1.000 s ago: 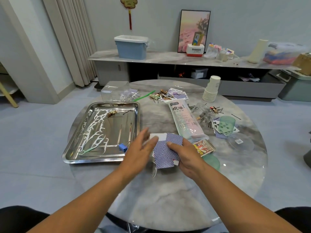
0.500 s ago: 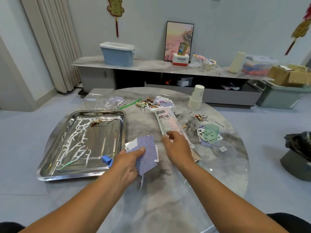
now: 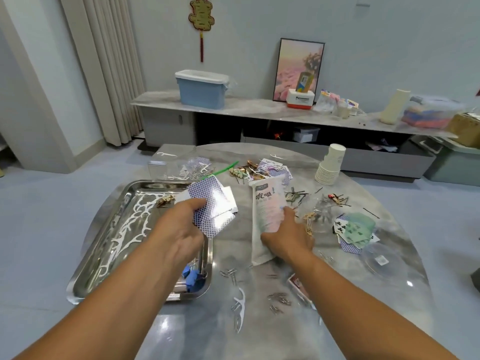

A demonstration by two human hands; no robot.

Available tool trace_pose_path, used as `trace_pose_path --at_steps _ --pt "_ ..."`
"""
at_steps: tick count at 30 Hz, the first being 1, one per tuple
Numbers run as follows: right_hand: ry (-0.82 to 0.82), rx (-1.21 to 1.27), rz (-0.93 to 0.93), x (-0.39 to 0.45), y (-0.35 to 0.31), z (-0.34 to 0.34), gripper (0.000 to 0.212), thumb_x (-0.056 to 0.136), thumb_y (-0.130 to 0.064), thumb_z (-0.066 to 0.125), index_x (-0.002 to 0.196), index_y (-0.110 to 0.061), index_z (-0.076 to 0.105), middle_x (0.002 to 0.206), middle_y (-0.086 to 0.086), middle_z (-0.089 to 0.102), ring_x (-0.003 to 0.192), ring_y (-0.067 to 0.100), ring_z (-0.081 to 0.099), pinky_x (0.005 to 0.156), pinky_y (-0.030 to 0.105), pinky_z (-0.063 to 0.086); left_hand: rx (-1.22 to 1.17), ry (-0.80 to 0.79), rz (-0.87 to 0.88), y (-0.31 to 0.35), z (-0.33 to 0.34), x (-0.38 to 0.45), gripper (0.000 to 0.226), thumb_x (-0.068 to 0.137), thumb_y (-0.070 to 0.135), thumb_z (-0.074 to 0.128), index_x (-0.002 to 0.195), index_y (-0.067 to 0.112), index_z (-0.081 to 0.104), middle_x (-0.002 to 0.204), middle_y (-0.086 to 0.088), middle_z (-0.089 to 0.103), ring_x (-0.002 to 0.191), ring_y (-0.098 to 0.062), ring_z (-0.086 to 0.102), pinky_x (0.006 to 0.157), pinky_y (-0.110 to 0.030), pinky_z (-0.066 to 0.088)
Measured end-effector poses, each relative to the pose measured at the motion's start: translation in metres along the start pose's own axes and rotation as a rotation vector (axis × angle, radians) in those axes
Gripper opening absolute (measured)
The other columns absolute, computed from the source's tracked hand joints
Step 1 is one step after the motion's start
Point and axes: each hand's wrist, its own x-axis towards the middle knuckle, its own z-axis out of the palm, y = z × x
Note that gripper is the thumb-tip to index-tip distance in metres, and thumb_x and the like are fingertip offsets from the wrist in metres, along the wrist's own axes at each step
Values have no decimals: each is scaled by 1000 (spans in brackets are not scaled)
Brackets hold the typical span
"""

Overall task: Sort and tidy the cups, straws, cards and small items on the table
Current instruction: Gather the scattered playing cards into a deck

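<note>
Left hand (image 3: 179, 235) raised over tray (image 3: 104, 255), thumb and fingers pinching fanned cards (image 3: 210, 211). Right hand (image 3: 288, 237) on straw packet (image 3: 267, 203), seemingly curled round it.

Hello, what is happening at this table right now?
A person is tidying a cluttered round table. The left hand holds a bunch of blue-backed playing cards above the metal tray. The right hand grips a white straw packet lying on the table. More cards, clips, floss picks and a stack of paper cups are not yet sorted.
</note>
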Motion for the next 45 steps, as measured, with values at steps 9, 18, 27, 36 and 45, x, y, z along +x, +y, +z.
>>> trace_pose_path --at_steps 9,18,27,36,45 --pt "-41 700 14 -22 -51 14 73 76 -34 73 138 -34 35 119 -9 64 98 18 67 85 41 59 -147 -20 37 22 12 -6 7 99 -6 49 95 -5 54 92 -21 68 83 -32 69 61 -43 59" --pt "-277 438 -144 -94 -121 73 63 85 -62 34 141 -33 34 131 10 61 118 36 59 101 44 47 -155 20 86 38 2 19 36 103 -5 41 139 -6 48 134 -21 61 122 -35 61 108 -46 46" --pt "-119 247 -206 -65 -81 28 27 88 -42 52 102 -22 65 105 8 72 98 38 67 82 38 54 -67 58 -23 -16 27 34 40 102 -9 41 141 -3 44 139 -23 56 127 -38 57 95 -47 50" --pt "-511 -417 -1 -24 27 -74 98 70 -50 89 150 -19 41 147 9 51 121 29 59 101 40 50 53 74 -120 -58 41 43 40 101 -11 41 140 -2 45 137 -22 58 122 -39 60 79 -50 53" --pt "-375 4 -317 -32 25 -17 82 78 -32 82 149 -27 42 144 9 49 123 31 57 102 46 52 71 20 -114 -69 42 52 36 103 -8 41 137 -3 45 129 -23 58 98 -35 64 76 -46 53"
